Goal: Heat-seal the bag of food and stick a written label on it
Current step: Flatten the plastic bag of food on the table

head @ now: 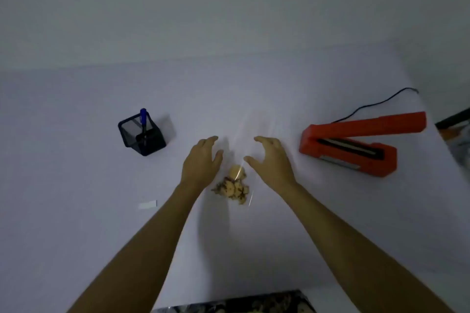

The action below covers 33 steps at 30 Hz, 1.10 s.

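A person leans over a white table, both bare forearms reaching forward. Between the two hands lies a clear plastic bag, flat on the table and hard to see apart from faint glints along its edges. Its near end holds a small heap of pale, brown-flecked food; the far end stretches away from the person, looking empty.

The left hand hovers at the bag's left side, fingers loosely curved and spread, gripping nothing. The right hand mirrors it on the bag's right side, fingers arched like a claw with the thumb out, also holding nothing. Whether either hand's fingertips touch the plastic cannot be told.

To the right, well apart from the bag, sits an orange heat sealer with its arm raised, showing the dark sealing strip. A black cord trails from it toward the table's far edge.

To the left stands a black mesh pen holder with a blue pen upright inside. Nearer the person, on the left, a small white label lies flat on the table.
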Motion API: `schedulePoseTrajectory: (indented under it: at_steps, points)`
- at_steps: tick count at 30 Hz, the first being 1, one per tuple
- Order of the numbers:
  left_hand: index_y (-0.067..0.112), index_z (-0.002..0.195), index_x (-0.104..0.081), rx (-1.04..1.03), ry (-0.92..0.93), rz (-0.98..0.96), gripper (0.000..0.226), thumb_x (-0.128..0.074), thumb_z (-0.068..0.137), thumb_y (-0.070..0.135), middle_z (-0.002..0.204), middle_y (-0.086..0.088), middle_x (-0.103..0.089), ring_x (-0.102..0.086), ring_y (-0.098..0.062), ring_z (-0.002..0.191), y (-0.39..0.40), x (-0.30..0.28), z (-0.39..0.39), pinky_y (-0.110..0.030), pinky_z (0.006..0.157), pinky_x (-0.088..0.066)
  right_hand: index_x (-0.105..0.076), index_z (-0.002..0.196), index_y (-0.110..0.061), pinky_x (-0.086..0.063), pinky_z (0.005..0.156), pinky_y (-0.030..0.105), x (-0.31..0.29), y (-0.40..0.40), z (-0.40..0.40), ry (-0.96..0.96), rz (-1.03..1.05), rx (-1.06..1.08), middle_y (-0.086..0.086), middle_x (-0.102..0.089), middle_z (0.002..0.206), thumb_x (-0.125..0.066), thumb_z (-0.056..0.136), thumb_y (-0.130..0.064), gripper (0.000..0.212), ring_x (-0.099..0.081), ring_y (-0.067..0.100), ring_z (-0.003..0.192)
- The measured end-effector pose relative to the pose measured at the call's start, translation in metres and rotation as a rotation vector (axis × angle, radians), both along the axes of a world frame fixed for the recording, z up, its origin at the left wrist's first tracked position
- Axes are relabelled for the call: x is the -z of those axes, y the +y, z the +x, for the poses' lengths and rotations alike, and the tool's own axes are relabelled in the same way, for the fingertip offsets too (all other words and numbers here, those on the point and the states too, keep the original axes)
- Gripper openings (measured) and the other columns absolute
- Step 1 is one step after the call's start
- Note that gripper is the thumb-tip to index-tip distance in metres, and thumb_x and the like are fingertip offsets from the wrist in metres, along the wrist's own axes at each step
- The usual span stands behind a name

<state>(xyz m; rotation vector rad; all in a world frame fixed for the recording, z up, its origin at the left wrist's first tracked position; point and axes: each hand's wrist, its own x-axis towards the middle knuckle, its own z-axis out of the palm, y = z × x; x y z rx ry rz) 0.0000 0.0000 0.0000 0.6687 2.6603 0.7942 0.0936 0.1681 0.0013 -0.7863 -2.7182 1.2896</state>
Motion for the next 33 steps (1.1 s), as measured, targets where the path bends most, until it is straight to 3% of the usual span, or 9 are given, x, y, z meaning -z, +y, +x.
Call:
schedulePoseTrajectory:
  at_steps: [6,10,12,14,16,19,24,28,33]
  points:
    - [0.016,0.139,-0.040,-0.131,-0.184,-0.052,0.049,-0.049,0.095,0.036,0.130,-0.008,-0.054,-0.057,-0.024,0.110,0.000,0.023,0.025,-0.037,0.093,-0.048,-0.042,0.139,-0.021,-0.042,0.096,0.024,0.027,-0.010,0.006,-0.042,-0.093,0.086,0.003,-0.036,0.142,-0.074,0.080,-0.025,0.066,-0.042,0.020,0.128]
    - [0.016,0.140,-0.038,-0.156,-0.212,0.017,0.049,-0.051,0.095,0.028,0.121,-0.007,-0.055,-0.057,-0.020,0.102,-0.006,0.032,0.046,-0.028,0.085,-0.045,-0.043,0.137,-0.024,-0.047,0.100,0.032,0.030,-0.015,-0.004,-0.009,-0.159,-0.004,0.003,-0.034,0.142,-0.074,0.080,-0.018,0.065,-0.046,0.021,0.124]
    - [0.015,0.142,-0.034,-0.195,-0.254,0.058,0.052,-0.053,0.094,0.025,0.120,-0.008,-0.055,-0.057,-0.020,0.102,-0.010,0.032,0.052,-0.029,0.085,-0.048,-0.045,0.137,-0.024,-0.043,0.101,0.027,0.028,-0.017,-0.010,-0.018,-0.126,-0.046,0.002,-0.033,0.143,-0.071,0.083,-0.017,0.060,-0.043,0.020,0.127]
    - [0.012,0.143,-0.034,-0.182,-0.170,0.045,0.055,-0.056,0.093,0.017,0.123,-0.011,-0.053,-0.056,-0.023,0.105,-0.016,0.032,0.055,-0.029,0.084,-0.049,-0.049,0.134,-0.020,-0.038,0.102,0.027,0.024,-0.020,-0.014,-0.008,0.025,-0.098,0.003,-0.036,0.146,-0.066,0.087,-0.019,0.050,-0.039,0.019,0.131]
    - [0.005,0.136,-0.044,-0.070,0.061,0.018,0.053,-0.063,0.087,0.008,0.122,-0.017,-0.056,-0.057,-0.030,0.104,-0.018,0.029,0.054,-0.036,0.081,-0.054,-0.058,0.126,-0.015,-0.041,0.103,0.033,0.021,-0.024,-0.013,0.076,0.208,-0.179,0.005,-0.047,0.141,-0.061,0.089,-0.018,0.037,-0.042,0.021,0.129]
    - [0.002,0.116,-0.060,0.162,0.335,0.061,0.033,-0.060,0.086,0.015,0.110,-0.016,-0.065,-0.062,-0.027,0.096,-0.014,0.035,0.048,-0.038,0.081,-0.057,-0.068,0.112,-0.010,-0.044,0.102,0.041,0.027,-0.035,-0.006,0.229,0.370,-0.359,0.007,-0.063,0.125,-0.057,0.089,-0.015,0.026,-0.054,0.022,0.118]
    - [0.010,0.126,-0.057,0.340,0.371,-0.114,0.039,-0.056,0.092,0.028,0.133,-0.007,-0.056,-0.049,-0.024,0.127,-0.021,0.060,0.038,-0.043,0.108,-0.039,-0.068,0.112,-0.013,-0.030,0.111,0.040,0.045,-0.032,0.000,0.204,0.473,-0.418,0.001,-0.066,0.124,-0.048,0.092,-0.023,0.030,-0.056,0.018,0.120]
    - [0.009,0.129,-0.055,0.404,0.320,-0.207,0.045,-0.036,0.098,0.036,0.137,-0.010,-0.053,-0.046,-0.025,0.131,-0.020,0.059,0.035,-0.046,0.110,-0.037,-0.069,0.109,-0.016,-0.030,0.109,0.042,0.052,-0.022,0.003,0.122,0.479,-0.443,0.002,-0.063,0.129,-0.048,0.095,-0.030,0.028,-0.052,0.020,0.125]
    - [0.008,0.129,-0.054,0.420,0.295,-0.294,0.045,-0.039,0.098,0.038,0.134,-0.011,-0.055,-0.047,-0.026,0.128,-0.025,0.066,0.032,-0.049,0.110,-0.035,-0.058,0.129,-0.016,-0.028,0.112,0.044,0.062,-0.013,0.012,-0.009,0.434,-0.531,0.005,-0.052,0.142,-0.037,0.099,-0.036,0.042,-0.042,0.018,0.135]
